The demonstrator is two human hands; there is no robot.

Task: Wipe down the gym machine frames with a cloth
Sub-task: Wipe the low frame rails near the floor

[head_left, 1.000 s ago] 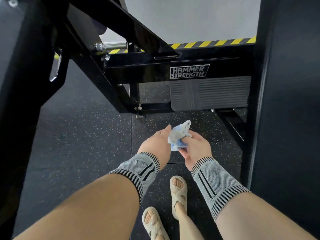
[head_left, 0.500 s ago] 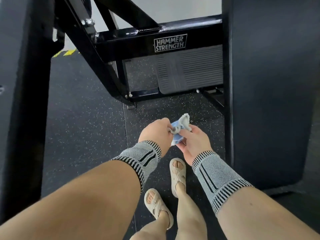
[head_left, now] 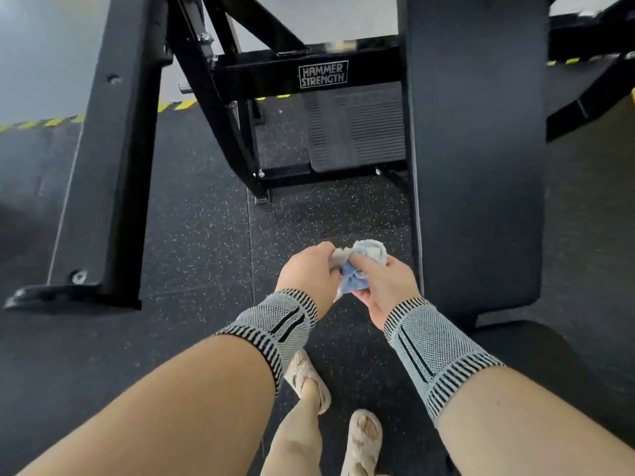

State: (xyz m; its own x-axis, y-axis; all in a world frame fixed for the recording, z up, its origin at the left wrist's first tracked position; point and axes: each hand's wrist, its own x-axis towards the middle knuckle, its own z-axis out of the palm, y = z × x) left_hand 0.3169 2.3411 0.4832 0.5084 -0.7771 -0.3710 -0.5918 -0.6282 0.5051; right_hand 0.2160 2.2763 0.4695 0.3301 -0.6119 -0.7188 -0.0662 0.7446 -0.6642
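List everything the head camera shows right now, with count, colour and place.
cloth: one, blue and white, bunched between both hands
machine frame: one, black, Hammer Strength label, centre top
footplate: one, grey ribbed, under the labelled bar
pad: one, black, upright, right
frame post: one, black, left
hazard tape: yellow and black, floor at left
floor: black, speckled
sandals: two, beige, bottom centre
left hand: grips cloth
right hand: grips cloth

One cloth; two hands; two wrist sleeves; two sandals; seemingly one machine frame.
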